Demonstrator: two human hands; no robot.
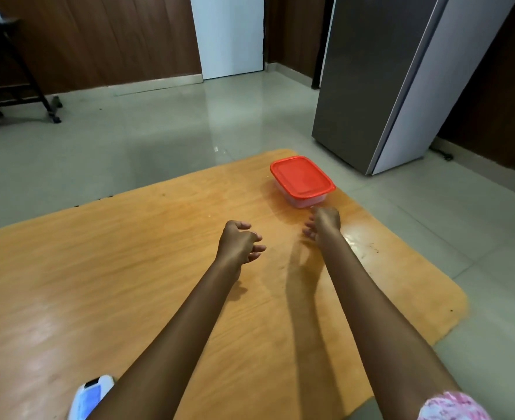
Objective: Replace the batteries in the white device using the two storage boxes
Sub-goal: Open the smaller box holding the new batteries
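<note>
Work looks barely begun: the red-lidded box (301, 180) sits closed on the table (98, 268). The left hand (239, 242) and right hand (324, 222) reach just short of it, loosely curled, holding nothing. The white device (91, 395) lies well apart from the box; no second box shows.

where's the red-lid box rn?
Head view: the red-lidded box sits on the far right corner of the wooden table, just beyond the right hand, lid on.

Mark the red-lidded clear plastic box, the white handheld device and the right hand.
red-lidded clear plastic box (301, 179): head view, middle of lid.
white handheld device (88, 395): head view, blue face.
right hand (326, 220): head view, back of hand.
</note>
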